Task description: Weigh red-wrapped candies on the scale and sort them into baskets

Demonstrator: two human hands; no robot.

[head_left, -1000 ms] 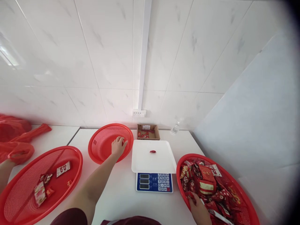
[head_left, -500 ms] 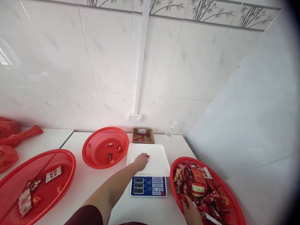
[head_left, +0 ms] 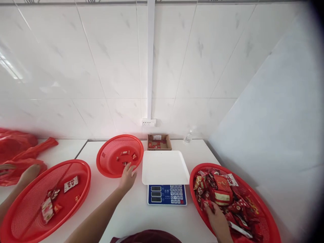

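My left hand (head_left: 128, 176) hovers with its fingers spread over the front rim of a small red basket (head_left: 106, 165), which holds several small red candies (head_left: 124, 153). Nothing shows in that hand. My right hand (head_left: 217, 220) lies in a big red basket (head_left: 268, 222) at the right. Its fingers are curled on a red candy packet (head_left: 208, 204) at the near edge of the heap of packets. Between the two baskets stands a blue scale (head_left: 167, 194) with a bare white weighing tray (head_left: 164, 167).
A second big red basket (head_left: 83, 182) at the left holds a few packets. Another person's hand (head_left: 28, 173) rests on red plastic bags (head_left: 15, 148) beyond it. A cardboard box (head_left: 159, 141), a water bottle (head_left: 188, 136) and a wall socket (head_left: 148, 122) are at the back wall.
My left hand went from the small basket to the scale tray, took the red candy off it, and came back to the basket's rim. The tray is now bare. My right hand stayed in its basket.
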